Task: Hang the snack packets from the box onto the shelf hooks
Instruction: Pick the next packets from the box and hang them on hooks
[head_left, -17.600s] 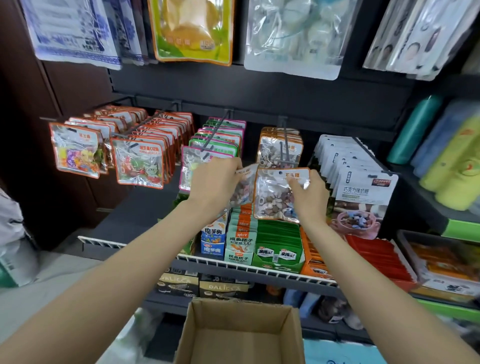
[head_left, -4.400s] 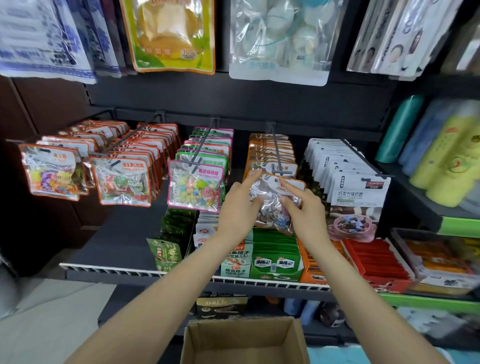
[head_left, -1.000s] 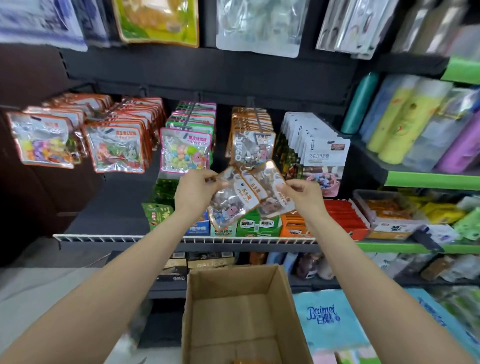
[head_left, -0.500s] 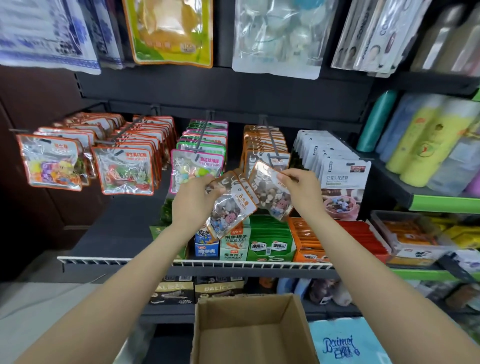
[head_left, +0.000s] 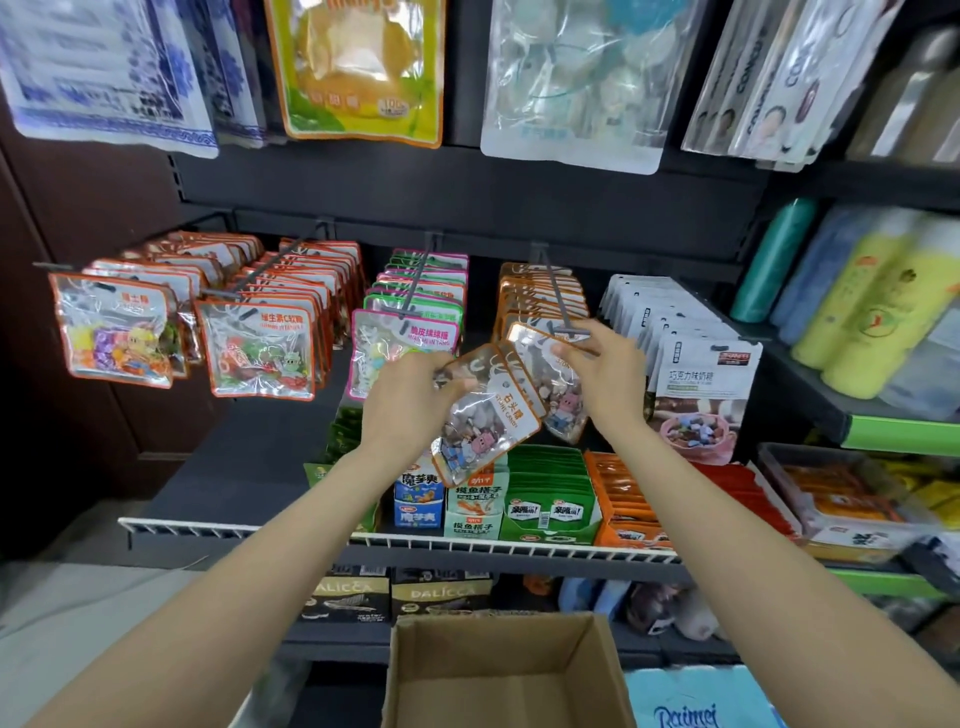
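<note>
Both arms reach up in front of the shelf. The left hand (head_left: 410, 395) has its fingers curled round the top of a clear, orange-edged packet (head_left: 485, 415) of stone candy, which hangs tilted below the hand, its lower corner over the cartons (head_left: 470, 499) at the shelf's front edge. The right hand (head_left: 610, 371) pinches the top of a second packet (head_left: 550, 384) between thumb and fingers, right at the tip of a hook (head_left: 558, 306); the packet's upper edge sits just beside the hook's end bar, though I cannot tell from here whether the hole is already on it. The two packets overlap, the left one in front. Behind the right hand, the same hook carries a row of matching orange packets (head_left: 540, 291) running back to the panel. To the left hang pink-and-green packets (head_left: 410, 322) on their own hook, then two rows of red-edged packets (head_left: 257, 348) towards the shelf's left end. To the right hangs a row of white bags (head_left: 696, 374). Along the white front rail (head_left: 260, 531) stand green packs (head_left: 548, 493) and orange packs (head_left: 623, 499). Below, near the bottom edge of the view, an open box (head_left: 498, 675) shows a bare cardboard floor as far as it can be seen. Bottles (head_left: 872, 306) stand on the green-edged shelf to the right.
</note>
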